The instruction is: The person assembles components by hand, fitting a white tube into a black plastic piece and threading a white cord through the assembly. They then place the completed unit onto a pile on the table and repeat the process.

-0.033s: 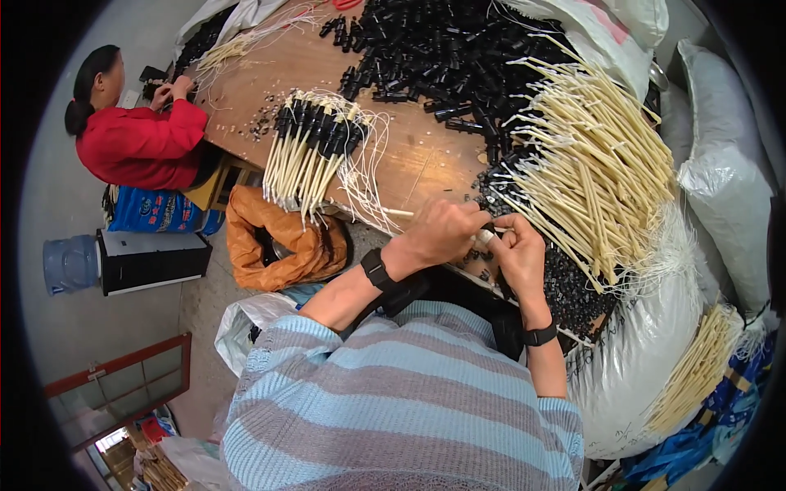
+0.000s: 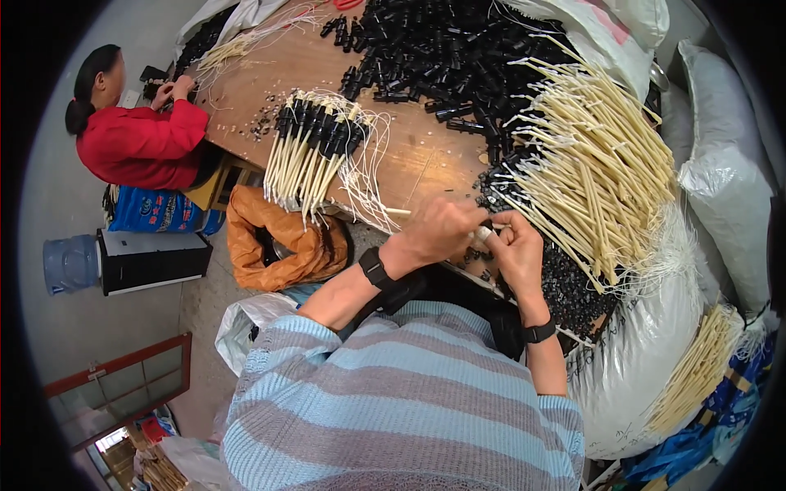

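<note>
At the upper left of the frame a person in a red top point(image 2: 139, 143) sits at the far end of the long wooden worktable point(image 2: 426, 159), both of that person's hands up on its corner. Below, at the left edge, a pale blue plastic water jug point(image 2: 70, 263) lies beside a black box-shaped cabinet point(image 2: 155, 260), and a crumpled orange-brown bag point(image 2: 286, 241) sits just right of these, under the table edge.

Left of centre on the tabletop lies a bundle of cream-coloured tubes with black caps and thin white wires point(image 2: 315, 155), fanned out towards the table's near edge.

At centre, the left hand point(image 2: 442, 229) is closed, fingers curled round a small cream-white tube piece point(image 2: 483, 236), which lies right between the two hands at the near table edge. The right hand point(image 2: 517, 250) meets it from the right, fingertips pinched on the same piece, so both hands touch it and each other. Each wrist bears a black band, and the striped blue-grey sleeves come up from the lower edge.

Above the hands, across the upper centre, spreads a heap of small black plastic connectors point(image 2: 442, 57). To the right, a large loose pile of cream-coloured tubes point(image 2: 598, 164) reaches down nearly to the right hand. At the far right stand bulging white plastic sacks point(image 2: 729, 196).
</note>
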The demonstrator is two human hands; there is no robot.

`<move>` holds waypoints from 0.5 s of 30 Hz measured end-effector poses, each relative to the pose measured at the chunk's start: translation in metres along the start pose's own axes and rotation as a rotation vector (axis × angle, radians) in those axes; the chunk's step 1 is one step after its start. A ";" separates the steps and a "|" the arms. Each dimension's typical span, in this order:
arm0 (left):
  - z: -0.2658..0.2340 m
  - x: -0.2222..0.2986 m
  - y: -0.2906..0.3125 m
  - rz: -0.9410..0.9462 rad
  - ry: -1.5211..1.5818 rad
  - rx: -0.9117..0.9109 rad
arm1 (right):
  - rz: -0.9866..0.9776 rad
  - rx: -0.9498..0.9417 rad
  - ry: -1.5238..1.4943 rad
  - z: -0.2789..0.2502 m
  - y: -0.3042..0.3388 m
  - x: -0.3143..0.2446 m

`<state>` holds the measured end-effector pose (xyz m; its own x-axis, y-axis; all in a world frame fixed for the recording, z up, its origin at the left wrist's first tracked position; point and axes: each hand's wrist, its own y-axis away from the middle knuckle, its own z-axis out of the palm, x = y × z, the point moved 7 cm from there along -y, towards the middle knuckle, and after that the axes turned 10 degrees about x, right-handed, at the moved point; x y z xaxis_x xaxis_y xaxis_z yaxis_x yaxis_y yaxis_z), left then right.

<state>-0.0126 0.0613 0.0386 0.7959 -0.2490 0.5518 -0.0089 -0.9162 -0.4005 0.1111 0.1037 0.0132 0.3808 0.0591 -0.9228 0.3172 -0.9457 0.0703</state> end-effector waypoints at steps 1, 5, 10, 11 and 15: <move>-0.006 -0.004 0.000 0.017 0.014 0.095 | -0.077 -0.002 -0.008 0.005 -0.001 -0.005; -0.053 -0.048 0.004 -0.056 -0.046 0.450 | -0.493 0.338 0.127 -0.017 0.002 -0.052; -0.112 -0.116 0.028 -0.313 -0.697 0.583 | -0.685 -0.081 0.368 0.009 0.025 -0.047; -0.117 -0.116 0.027 -0.338 -0.766 0.626 | -0.771 -0.137 0.421 0.020 0.034 -0.054; -0.073 -0.099 -0.002 -0.114 -0.308 0.466 | -0.528 -0.064 0.365 0.003 0.028 -0.021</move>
<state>-0.1354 0.0654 0.0379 0.9165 0.0102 0.3999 0.2997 -0.6795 -0.6697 0.1093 0.0752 0.0334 0.4265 0.6269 -0.6520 0.5898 -0.7393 -0.3251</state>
